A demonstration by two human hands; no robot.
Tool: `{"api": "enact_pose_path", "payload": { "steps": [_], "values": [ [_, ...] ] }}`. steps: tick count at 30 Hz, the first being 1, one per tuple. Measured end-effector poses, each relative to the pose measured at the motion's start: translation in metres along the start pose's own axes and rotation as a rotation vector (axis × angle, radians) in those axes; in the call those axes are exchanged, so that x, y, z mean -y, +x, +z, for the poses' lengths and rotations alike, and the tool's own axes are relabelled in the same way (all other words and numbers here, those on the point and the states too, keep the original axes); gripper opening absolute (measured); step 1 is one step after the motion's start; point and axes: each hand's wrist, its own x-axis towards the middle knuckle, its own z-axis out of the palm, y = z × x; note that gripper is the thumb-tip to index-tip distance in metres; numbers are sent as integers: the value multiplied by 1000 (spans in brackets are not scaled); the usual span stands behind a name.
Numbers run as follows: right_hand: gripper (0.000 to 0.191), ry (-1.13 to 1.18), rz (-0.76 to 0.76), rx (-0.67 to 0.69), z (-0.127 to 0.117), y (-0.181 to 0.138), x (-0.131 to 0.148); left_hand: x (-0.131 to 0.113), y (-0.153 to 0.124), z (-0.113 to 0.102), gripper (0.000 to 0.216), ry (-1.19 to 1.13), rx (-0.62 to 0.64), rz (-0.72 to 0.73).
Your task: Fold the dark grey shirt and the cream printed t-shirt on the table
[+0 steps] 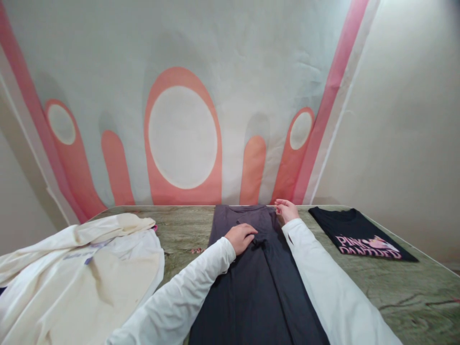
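Note:
A long dark shirt (pixel 251 287) lies lengthwise on the table in front of me, its sides turned inward and its far end looking greyer. My left hand (pixel 242 238) rests on its upper part, palm down with the fingers stretched out over the cloth. At the far right edge of the shirt is my right hand (pixel 286 211). Its thumb and fingers are drawn together in a pinch at the cloth's edge; the gripped bit is small and partly hidden. Creases run down the shirt between my forearms.
A cream garment (pixel 118 273) lies loosely spread on the left of the wood-patterned table (pixel 183 225). On the right is a folded black T-shirt (pixel 345 227) with pink lettering. A printed backdrop (pixel 230 96) with pink arches rises behind the table's far edge.

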Motion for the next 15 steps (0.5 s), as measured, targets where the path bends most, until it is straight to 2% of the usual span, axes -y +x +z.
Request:
{"api": "enact_pose_path", "payload": {
  "steps": [4,8,10,12,15],
  "values": [
    [18,-169,-43,-2,-15,0,15,15,-5,10,29,42,148,-5],
    [17,-349,-67,124,-9,-17,27,16,-6,5,30,10,244,-19],
    [16,-423,-70,215,-1,-35,30,18,-5,-2,33,-33,226,-1],
    [13,-502,-85,339,7,-58,32,25,-2,-8,33,-42,151,-1],
    [13,-699,-214,549,15,-95,37,42,-1,-11,30,56,56,-49]
  ]
}}
